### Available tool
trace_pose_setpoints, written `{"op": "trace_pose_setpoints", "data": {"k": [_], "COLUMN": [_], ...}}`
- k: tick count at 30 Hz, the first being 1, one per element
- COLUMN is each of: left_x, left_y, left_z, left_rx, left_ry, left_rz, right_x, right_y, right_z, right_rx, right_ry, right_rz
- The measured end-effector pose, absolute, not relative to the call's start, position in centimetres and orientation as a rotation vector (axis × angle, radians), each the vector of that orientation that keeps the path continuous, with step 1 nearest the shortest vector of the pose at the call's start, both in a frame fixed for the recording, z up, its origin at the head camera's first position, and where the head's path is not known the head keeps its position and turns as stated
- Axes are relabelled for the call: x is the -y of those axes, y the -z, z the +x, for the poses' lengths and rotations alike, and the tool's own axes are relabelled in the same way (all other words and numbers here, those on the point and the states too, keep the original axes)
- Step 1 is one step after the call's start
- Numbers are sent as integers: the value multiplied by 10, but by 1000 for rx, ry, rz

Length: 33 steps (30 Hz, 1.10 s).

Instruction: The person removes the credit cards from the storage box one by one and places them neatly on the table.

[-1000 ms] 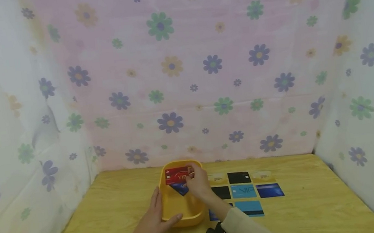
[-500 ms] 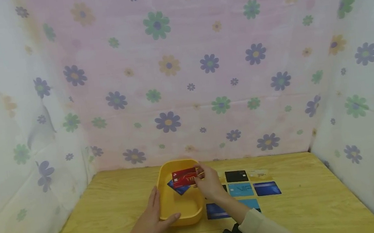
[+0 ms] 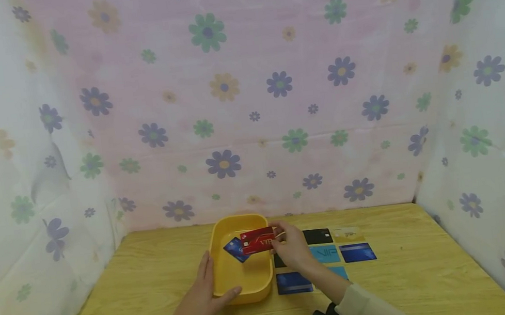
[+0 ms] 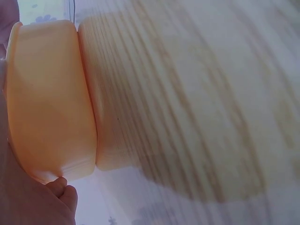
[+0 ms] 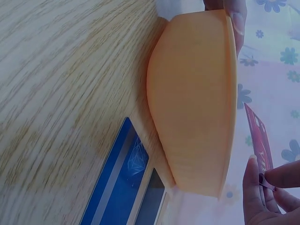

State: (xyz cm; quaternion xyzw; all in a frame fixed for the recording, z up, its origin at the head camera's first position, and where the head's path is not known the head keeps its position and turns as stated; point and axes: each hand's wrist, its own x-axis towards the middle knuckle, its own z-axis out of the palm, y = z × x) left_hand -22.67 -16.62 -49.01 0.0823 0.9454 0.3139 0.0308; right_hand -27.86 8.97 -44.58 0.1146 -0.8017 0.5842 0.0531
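My right hand point(image 3: 293, 246) pinches a red VIP card point(image 3: 258, 240) by its right end, above the right side of a yellow plastic tub point(image 3: 246, 297). In the right wrist view the red card point(image 5: 259, 136) is tilted, thumb on one face and fingers on the other, up beyond the tub's rim. A blue card point(image 3: 233, 248) lies inside the tub, partly covered by the red one in the head view. My left hand point(image 3: 202, 293) grips the tub's near left corner, thumb over the front rim and fingers along the left side.
Cards lie in rows right of the tub: a dark blue one point(image 3: 294, 282), a black one point(image 3: 318, 236), a light blue VIP card point(image 3: 326, 254), a gold one point(image 3: 348, 234) and another blue one point(image 3: 359, 252). My right forearm covers some. Floral cloth point(image 3: 249, 126) surrounds the wooden table point(image 3: 412, 285).
My right hand has drawn the red card rightward across the tub, uncovering more of the blue card. The left hand keeps its hold on the tub, and the head view has shifted slightly.
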Motion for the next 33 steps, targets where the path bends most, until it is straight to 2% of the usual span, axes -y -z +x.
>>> {"op": "trace_pose_setpoints", "data": {"k": [14,22,33], "left_x": [167,168,169], "left_y": [494,495,496], "left_z": [-227,-228,-227], "left_rx": [-2940,-2928,-2938], "left_ry": [-998,-999,-1000], "left_rz": [286,272,304], "right_x": [-113,-132,-164], "right_y": [452,461,457], "right_z": [-272,-270,-259], "right_rx": [2415,2419,2395], "right_ry": [-1744,-1725,-1859], "right_rz": [388,330,268]}}
